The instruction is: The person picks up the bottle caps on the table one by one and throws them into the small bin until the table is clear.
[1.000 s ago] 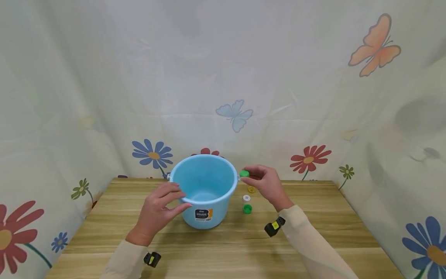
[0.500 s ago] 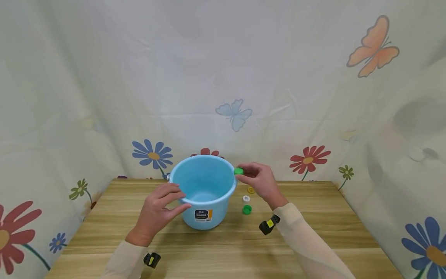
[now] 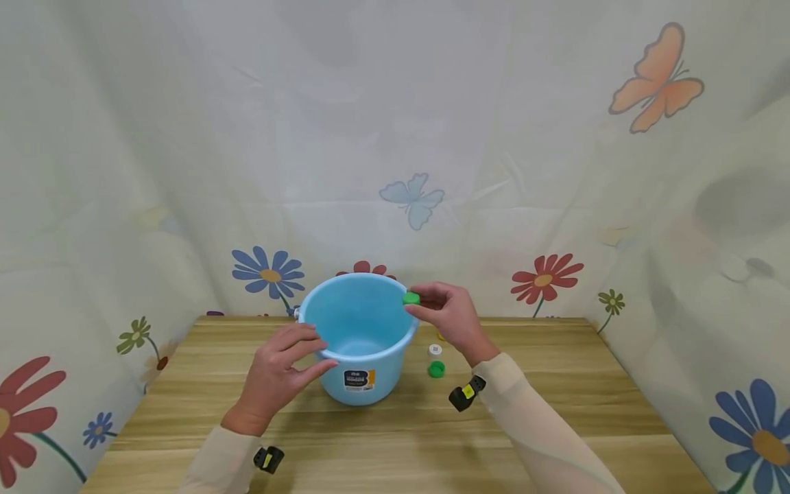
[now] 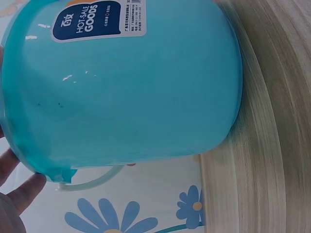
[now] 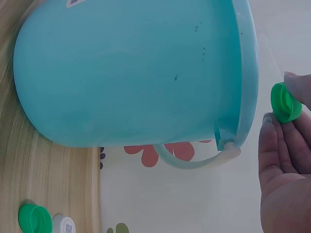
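Note:
A light blue bucket (image 3: 391, 377) with a label on its front stands upright on the table. My left hand (image 3: 278, 367) grips its near left rim, thumb on the outside and fingers over the edge. Between thumb and fingertips my right hand (image 3: 453, 315) pinches a green bottle cap (image 3: 411, 298), held just above the bucket's right rim. In the right wrist view that bottle cap (image 5: 285, 103) shows its hollow, ridged side, clear of the rim. The left wrist view is mostly filled by the bucket's wall (image 4: 136, 107).
Right of the bucket on the wooden table (image 3: 524, 425) lie a white cap (image 3: 435, 350), another green cap (image 3: 436, 369) and a yellow cap (image 3: 441, 337) partly hidden by my right hand. The bucket's pale handle (image 5: 189, 164) hangs behind it. A flowered curtain (image 3: 469, 261) closes off the back and sides.
My right hand has moved left with the green bottle cap, from beside the bucket to above its right rim. The left hand has stayed on the rim.

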`<state>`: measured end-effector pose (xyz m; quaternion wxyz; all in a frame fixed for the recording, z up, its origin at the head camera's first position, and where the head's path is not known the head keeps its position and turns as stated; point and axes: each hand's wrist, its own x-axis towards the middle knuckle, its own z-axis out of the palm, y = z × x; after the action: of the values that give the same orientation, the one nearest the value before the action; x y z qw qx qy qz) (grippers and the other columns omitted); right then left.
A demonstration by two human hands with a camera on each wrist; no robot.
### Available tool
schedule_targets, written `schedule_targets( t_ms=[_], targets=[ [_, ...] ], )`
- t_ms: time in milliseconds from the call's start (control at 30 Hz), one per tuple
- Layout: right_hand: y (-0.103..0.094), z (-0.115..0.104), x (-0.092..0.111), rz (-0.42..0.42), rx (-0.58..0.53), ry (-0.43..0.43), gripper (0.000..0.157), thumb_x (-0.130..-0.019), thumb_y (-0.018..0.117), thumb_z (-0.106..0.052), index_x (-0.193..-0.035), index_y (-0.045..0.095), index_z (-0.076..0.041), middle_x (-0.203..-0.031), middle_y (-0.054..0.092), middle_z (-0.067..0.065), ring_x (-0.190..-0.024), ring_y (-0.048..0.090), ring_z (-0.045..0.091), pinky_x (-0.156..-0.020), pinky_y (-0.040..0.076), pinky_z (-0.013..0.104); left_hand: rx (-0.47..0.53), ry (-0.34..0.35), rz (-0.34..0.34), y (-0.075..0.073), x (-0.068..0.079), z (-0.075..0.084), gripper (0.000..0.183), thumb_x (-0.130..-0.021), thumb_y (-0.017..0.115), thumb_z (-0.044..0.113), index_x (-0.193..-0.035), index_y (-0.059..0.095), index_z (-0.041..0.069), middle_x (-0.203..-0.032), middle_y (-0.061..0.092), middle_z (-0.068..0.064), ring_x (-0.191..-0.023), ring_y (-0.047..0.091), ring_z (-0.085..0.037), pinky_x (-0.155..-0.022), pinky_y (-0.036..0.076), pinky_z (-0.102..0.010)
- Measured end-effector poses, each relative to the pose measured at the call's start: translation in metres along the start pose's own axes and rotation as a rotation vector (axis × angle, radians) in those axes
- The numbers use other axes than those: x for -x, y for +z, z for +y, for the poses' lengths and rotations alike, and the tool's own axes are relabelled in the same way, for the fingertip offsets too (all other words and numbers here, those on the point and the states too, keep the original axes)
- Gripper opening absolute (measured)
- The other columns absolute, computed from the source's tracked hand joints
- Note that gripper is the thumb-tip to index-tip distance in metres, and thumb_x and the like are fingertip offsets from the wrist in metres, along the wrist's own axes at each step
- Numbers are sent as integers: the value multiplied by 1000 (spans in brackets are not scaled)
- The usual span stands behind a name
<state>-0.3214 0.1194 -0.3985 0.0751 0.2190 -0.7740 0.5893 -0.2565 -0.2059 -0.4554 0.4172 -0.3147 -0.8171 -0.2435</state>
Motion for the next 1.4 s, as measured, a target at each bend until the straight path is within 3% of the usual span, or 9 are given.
schedule_targets(
  t_ms=[500, 733, 967, 1100, 1200, 1400],
  targets=[
    [10, -3, -5, -11, -43, 3, 37, -87, 83, -23, -120, 73, -9, -117, 75, 9, -105, 73, 25, -93, 63, 32, 1, 12, -3, -1, -1, -2, 42, -61, 97, 26, -98, 81, 15, -103, 76, 1, -109, 70, -25, -93, 60, -51],
    [14, -5, -7, -6, -61, 20, 42, -87, 84, -24, -123, 72, -8, -118, 74, 11, -107, 73, 27, -94, 63, 34, 3, 9, -10, -2, -1, -2, 38, -76, 88, 45, -99, 81, 15, -103, 76, 0, -110, 70, -26, -94, 60, -52],
    [17, -5, -7, 4, -52, 39, 40, -87, 84, -23, -124, 73, -12, -120, 74, 9, -107, 73, 26, -94, 63, 34, 9, 18, -3, -2, -2, -3, 39, -65, 96, 30, -99, 81, 15, -101, 76, 1, -109, 70, -26, -93, 61, -52],
    [18, -3, -8, 8, -56, 30, 41, -87, 84, -22, -125, 72, -11, -120, 74, 11, -108, 73, 28, -95, 63, 35, 14, 20, 1, -2, -2, -3, 38, -67, 95, 31, -99, 81, 15, -101, 75, 1, -109, 70, -26, -93, 61, -52],
    [18, -2, -7, 12, -54, 31, 41, -87, 84, -24, -124, 73, -12, -120, 74, 9, -108, 73, 27, -95, 63, 35, 18, 19, 3, -2, -2, -3, 37, -75, 90, 41, -99, 81, 15, -101, 76, 1, -109, 70, -26, -93, 61, -52],
    [20, -3, -7, 18, -62, 33, 39, -87, 84, -25, -123, 74, -14, -118, 75, 7, -106, 73, 24, -94, 63, 35, 8, 8, 0, -2, -2, -1, 52, -87, 65, 63, -99, 81, 16, -102, 75, 1, -109, 70, -25, -93, 60, -52]
  ],
)
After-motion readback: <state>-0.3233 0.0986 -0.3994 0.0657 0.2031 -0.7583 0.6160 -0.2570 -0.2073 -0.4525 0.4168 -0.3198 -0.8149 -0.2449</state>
